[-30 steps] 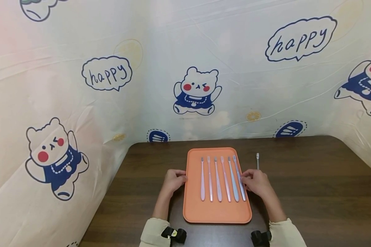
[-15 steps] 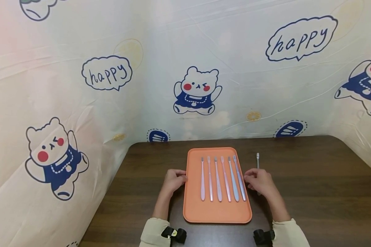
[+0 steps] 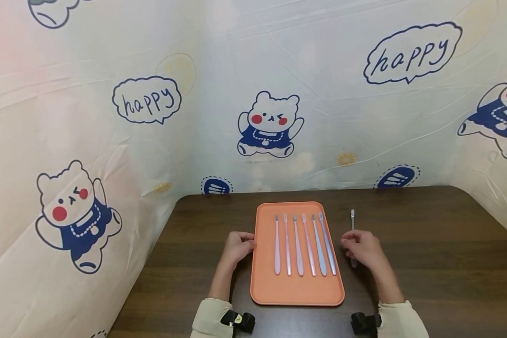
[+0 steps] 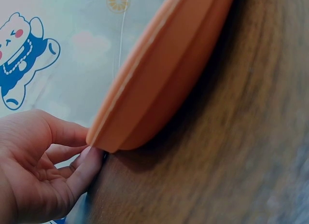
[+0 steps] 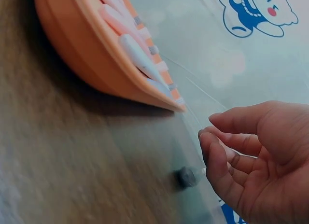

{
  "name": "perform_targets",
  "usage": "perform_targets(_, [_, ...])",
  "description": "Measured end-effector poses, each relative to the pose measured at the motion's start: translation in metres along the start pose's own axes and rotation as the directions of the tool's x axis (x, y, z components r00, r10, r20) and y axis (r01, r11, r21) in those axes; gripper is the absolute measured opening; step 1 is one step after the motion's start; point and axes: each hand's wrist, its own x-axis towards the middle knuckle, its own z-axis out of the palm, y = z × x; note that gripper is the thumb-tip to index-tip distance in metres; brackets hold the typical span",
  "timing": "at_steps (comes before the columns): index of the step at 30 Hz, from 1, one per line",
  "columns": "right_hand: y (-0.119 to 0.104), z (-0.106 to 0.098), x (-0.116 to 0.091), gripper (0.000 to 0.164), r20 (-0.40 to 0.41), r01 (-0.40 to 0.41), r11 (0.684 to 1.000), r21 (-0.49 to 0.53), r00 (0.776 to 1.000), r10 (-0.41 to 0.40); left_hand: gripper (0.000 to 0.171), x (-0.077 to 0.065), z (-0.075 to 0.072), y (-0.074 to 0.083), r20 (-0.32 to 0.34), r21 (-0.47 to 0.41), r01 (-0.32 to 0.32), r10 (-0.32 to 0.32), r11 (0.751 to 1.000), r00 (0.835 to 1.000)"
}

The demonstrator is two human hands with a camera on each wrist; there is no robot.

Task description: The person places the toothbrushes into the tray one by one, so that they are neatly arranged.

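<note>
An orange tray [image 3: 274, 288] lies on the table, bearing several toothbrushes [image 3: 298, 251] side by side with their heads toward the far end. At its left edge my left hand [image 3: 238, 246] pinches the rim between thumb and fingers; the left wrist view shows this grip on the tray wall [image 4: 159, 79]. My right hand [image 3: 364, 249] hovers right of the tray, apart from it, fingers loosely bent with nothing between them. Partly hidden under that hand, a single grey toothbrush [image 3: 352, 220] lies on the table. Its dark end [image 5: 187, 177] shows blurred near the fingertips in the right wrist view.
The dark wooden table [image 3: 443, 263] extends to both sides of the tray. A pale curtain [image 3: 342, 103] printed with bears and the word "happy" hangs behind it and along its sides.
My right hand has left the tray's right rim and moved right, over the single toothbrush. The left hand and the tray have stayed where they were.
</note>
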Motion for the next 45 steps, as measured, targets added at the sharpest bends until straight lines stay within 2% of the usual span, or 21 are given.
perform_targets(6, [0.005,-0.005,0.001,0.027,-0.015,-0.004,1.000,0.018,1.000,0.004,0.028,0.000,0.000,0.001,-0.005,0.014,0.000,0.000,1.000,1.000])
perform_targets(16, [0.013,-0.012,0.002,0.028,-0.047,-0.012,1.000,-0.019,0.999,0.011,0.028,0.001,0.000,0.001,-0.012,0.025,0.000,0.000,1.000,1.000])
perform_targets(22, [0.015,-0.014,0.001,0.029,-0.083,-0.015,0.997,-0.074,0.996,0.009,0.028,0.001,0.000,0.000,-0.014,0.018,-0.005,0.005,1.000,1.000])
perform_targets(34, [0.020,-0.015,0.000,0.038,-0.132,-0.094,0.977,-0.191,0.989,0.069,0.029,0.002,0.000,0.000,-0.010,0.003,-0.008,0.008,1.000,1.000])
perform_targets(45, [0.020,-0.011,0.001,0.044,-0.167,-0.104,0.959,-0.264,0.984,0.061,0.029,-0.001,0.000,0.001,-0.011,0.002,0.001,-0.001,1.000,1.000])
